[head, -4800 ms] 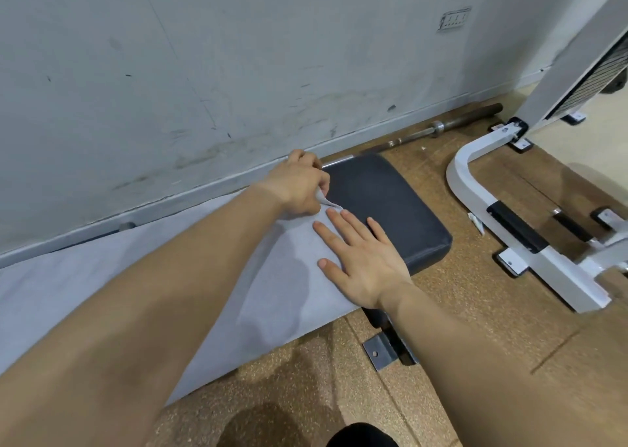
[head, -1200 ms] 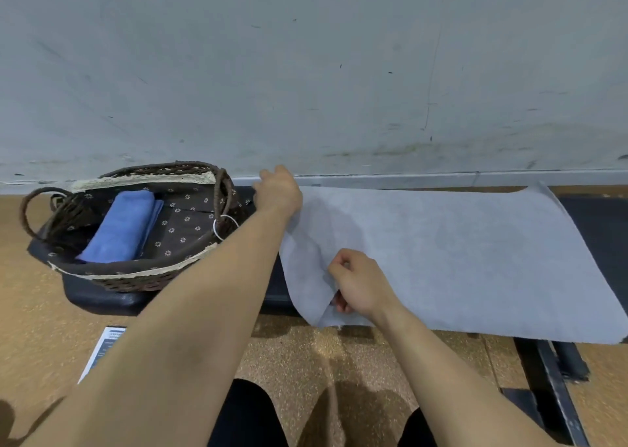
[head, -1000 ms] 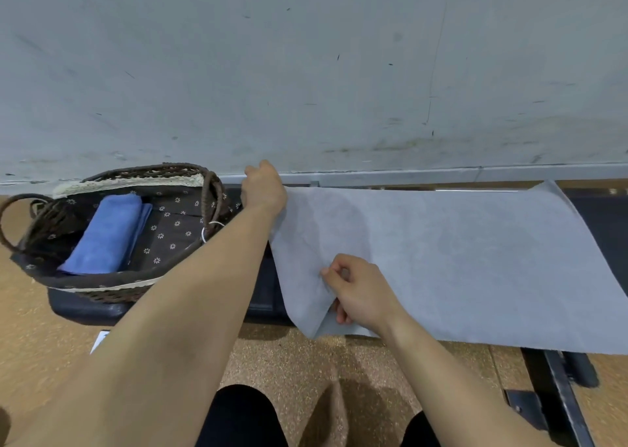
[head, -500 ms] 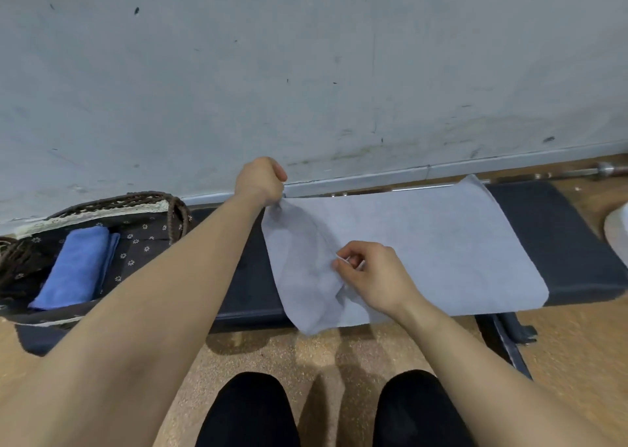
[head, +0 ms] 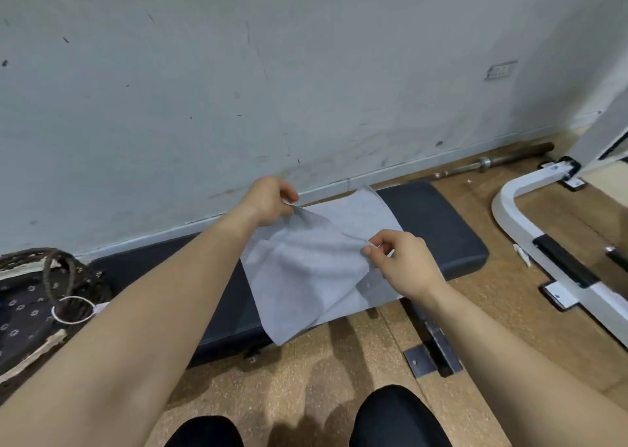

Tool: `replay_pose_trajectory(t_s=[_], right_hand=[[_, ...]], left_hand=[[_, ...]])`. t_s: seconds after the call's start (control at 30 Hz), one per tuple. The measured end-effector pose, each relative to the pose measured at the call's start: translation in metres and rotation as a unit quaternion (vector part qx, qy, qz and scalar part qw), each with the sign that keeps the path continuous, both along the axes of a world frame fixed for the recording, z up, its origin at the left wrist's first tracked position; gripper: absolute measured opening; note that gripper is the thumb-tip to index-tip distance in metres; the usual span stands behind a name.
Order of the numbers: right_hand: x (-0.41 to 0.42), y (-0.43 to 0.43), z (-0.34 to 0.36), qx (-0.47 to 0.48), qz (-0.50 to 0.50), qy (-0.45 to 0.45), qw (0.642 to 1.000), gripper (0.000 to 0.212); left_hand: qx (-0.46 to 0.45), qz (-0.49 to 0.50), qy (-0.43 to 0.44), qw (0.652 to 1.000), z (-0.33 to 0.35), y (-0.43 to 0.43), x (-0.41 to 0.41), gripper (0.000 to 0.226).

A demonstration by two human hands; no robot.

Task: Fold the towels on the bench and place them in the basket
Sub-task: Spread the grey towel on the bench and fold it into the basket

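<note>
Towel (head: 316, 259) lies on the tabletop (head: 438, 222), mid-fold, its left end lifted and carried over by the left hand (head: 270, 200) pinched on the far corner and the right hand (head: 402, 263) pinched on the near corner; fold judged unfinished, placement in the basket (head: 37, 307) at left not yet done.

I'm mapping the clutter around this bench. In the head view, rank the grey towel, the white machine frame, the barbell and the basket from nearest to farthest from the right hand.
1. Grey towel: pinched by the right hand.
2. White machine frame: on the floor, to its right.
3. Barbell: along the wall, beyond and right.
4. Basket: far left end of the bench.
</note>
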State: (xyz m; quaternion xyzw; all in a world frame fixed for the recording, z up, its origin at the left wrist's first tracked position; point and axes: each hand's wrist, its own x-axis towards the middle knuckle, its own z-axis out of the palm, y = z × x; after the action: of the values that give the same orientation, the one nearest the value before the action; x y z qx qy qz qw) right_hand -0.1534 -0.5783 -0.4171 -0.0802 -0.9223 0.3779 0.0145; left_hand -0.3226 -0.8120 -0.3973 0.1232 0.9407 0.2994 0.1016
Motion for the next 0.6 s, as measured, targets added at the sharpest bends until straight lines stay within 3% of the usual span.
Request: replay_pose_trajectory(t_s=[0.1, 0.37, 0.5, 0.6], right_hand=[[0.005, 0.028, -0.003, 0.016, -0.027, -0.011, 0.999, 0.018], [0.018, 0.082, -0.035, 0.017, -0.067, -0.107, 0.992, 0.007], [0.023, 0.096, -0.053, -0.002, -0.095, -0.137, 0.986, 0.002], [0.024, 0.102, -0.061, 0.018, -0.123, -0.147, 0.981, 0.01]], left_hand=[[0.001, 0.019, 0.051, 0.999, -0.002, 0.032, -0.004, 0.01], [0.026, -0.008, 0.107, 0.994, -0.014, 0.114, -0.043, 0.012], [0.024, -0.033, 0.111, 0.993, -0.024, 0.151, -0.065, 0.012], [0.002, -0.045, 0.087, 0.995, -0.041, 0.172, -0.072, 0.011]])
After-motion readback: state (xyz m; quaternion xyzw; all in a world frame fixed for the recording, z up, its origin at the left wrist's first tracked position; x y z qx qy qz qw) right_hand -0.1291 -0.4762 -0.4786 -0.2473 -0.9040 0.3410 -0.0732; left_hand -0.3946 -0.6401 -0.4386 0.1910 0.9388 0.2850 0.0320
